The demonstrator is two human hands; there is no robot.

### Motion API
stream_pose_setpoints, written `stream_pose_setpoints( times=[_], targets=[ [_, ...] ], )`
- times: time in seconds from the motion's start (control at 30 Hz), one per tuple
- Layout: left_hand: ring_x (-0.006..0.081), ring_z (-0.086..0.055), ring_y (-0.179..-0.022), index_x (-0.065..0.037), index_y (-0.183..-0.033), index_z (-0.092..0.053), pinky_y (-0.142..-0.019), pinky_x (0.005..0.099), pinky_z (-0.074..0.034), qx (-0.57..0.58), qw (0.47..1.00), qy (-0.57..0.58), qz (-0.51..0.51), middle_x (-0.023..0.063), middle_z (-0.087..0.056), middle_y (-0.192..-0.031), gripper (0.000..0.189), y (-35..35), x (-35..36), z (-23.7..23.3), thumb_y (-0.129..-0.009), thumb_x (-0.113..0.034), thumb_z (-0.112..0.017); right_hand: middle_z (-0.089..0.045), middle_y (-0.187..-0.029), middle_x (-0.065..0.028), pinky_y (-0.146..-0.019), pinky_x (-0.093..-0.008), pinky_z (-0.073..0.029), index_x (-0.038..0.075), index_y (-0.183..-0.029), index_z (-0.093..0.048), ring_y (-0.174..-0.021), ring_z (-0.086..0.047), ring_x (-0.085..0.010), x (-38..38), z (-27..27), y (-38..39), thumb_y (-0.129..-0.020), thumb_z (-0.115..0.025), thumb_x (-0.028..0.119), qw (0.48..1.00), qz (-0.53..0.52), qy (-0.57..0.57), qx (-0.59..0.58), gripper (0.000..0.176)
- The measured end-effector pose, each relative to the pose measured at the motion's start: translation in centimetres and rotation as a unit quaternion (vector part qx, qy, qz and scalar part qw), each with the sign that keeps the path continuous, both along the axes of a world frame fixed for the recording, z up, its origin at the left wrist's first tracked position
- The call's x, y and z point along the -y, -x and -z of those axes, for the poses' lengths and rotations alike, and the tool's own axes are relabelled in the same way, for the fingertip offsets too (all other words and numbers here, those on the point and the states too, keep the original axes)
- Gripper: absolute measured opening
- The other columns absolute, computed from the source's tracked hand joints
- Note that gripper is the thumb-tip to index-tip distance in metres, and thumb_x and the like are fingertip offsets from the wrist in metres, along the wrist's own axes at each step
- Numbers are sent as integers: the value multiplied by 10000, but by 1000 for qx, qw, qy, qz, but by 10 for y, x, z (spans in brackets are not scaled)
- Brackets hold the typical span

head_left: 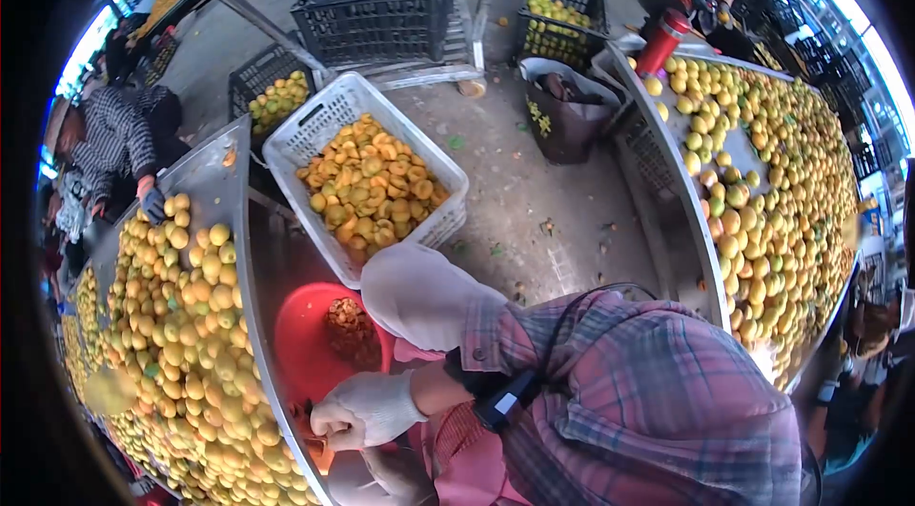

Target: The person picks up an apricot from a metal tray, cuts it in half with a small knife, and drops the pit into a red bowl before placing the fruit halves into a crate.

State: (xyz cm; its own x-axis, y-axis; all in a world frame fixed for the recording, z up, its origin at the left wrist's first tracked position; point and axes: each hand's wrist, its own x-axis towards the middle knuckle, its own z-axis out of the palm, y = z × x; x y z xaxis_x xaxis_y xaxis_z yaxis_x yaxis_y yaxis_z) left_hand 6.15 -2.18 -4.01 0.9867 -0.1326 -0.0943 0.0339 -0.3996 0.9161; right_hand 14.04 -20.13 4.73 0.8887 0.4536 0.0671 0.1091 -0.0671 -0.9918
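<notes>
My right hand (367, 413), in a white knit glove, is at the edge of the metal table, just below the red basin (303, 330). Its fingers are curled together, and what they hold is hidden. A bit of orange, perhaps fruit, shows right under them. At the bottom, a pale shape may be my left hand or my knee; I cannot make out any fingers. Brown-orange apricot pits (351, 330) lie inside the basin. Whole apricots (191, 325) cover the table beside my hand. Past my knee stands a white crate (281, 158) filled with split apricot halves (367, 182).
Black crates (372, 20) are stacked on a cart at the back. A dark bag (567, 111) stands on the floor. Another fruit-covered table (772, 192), with a red flask (662, 42), is at right. A person (119, 139) in a checked sleeve reaches onto the left table.
</notes>
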Motion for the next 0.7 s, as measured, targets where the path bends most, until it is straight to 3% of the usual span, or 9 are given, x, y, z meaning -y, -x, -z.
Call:
stream_pose_setpoints(
  times=[0.07, 0.13, 0.17, 0.2, 0.27, 0.37, 0.43, 0.57, 0.7],
  targets=[
    [283, -623, -943, 16, -1183, -545, -856, 376, -482, -202, 914, 287, -203, 147, -646, -1052, 461, -2, 13, -14, -782, -77, -751, -668, -876, -159, -759, -414, -485, 56, -970, -661, -865, -641, -322, -10, 33, 5, -820, -606, 332, 998, 15, 61, -19, 319],
    [349, -607, -990, 24, -1190, -544, -868, 400, -470, -206, 930, 240, -185, 201, -633, -1076, 483, -5, 5, 4, -773, -108, -750, -675, -908, -169, -797, -440, -479, 62, -981, -672, -910, -637, -345, -15, 50, 10, -816, -593, 374, 991, 21, 125, -38, 361],
    [377, -594, -1009, 24, -1187, -547, -872, 417, -465, -42, 997, -9, -69, 216, -627, -1083, 475, -6, 2, 9, -769, -94, -740, -674, -922, -175, -805, -444, -478, 62, -992, -676, -921, -632, -350, -14, 53, 12, -819, -579, 389, 987, 17, 146, -60, 382],
    [405, -581, -1028, 24, -1184, -549, -877, 433, -459, 128, 957, -252, 59, 232, -621, -1089, 467, -8, -1, 15, -766, -80, -730, -673, -936, -181, -814, -449, -477, 63, -1004, -680, -932, -628, -356, -13, 56, 13, -823, -566, 405, 982, 12, 168, -80, 403],
    [424, -564, -1046, 23, -1163, -561, -878, 456, -450, 115, 962, -236, 78, 245, -612, -1100, 442, -14, -1, 17, -765, -95, -716, -669, -953, -194, -824, -446, -480, 52, -1021, -677, -947, -627, -363, -15, 63, 9, -816, -567, 404, 981, 9, 160, -109, 422],
    [265, -584, -1046, 36, -1215, -531, -847, 329, -510, 39, 937, -316, 146, 166, -577, -1131, 422, -18, -3, 16, -804, 29, -625, -654, -957, -200, -823, -447, -478, -5, -975, -648, -948, -616, -371, -23, 82, 4, -828, -578, 387, 974, 3, 196, -116, 425],
    [234, -578, -1036, 26, -1284, -468, -844, 307, -506, -166, 982, -86, 2, 150, -548, -1161, 429, -22, -4, 28, -864, -4, -549, -657, -964, -201, -826, -442, -479, -11, -965, -647, -968, -614, -373, -24, 90, 1, -821, -577, 383, 970, -3, 201, -139, 426],
    [182, -567, -1034, 19, -1321, -422, -835, 281, -502, -190, 967, -166, 42, 127, -535, -1164, 418, -37, 3, 26, -913, -43, -489, -656, -1034, -213, -865, -440, -481, 15, -1068, -661, -989, -623, -374, -15, 99, -12, -809, -574, 381, 962, -7, 157, -223, 456],
    [261, -571, -1061, 11, -1294, -469, -858, 346, -499, -140, 938, -257, 186, 162, -540, -1196, 407, -53, 4, 33, -906, -98, -524, -664, -951, -189, -807, -432, -493, 33, -1003, -674, -919, -639, -354, -26, 120, -14, -803, -593, 369, 959, 73, 91, -258, 399]
  ],
)
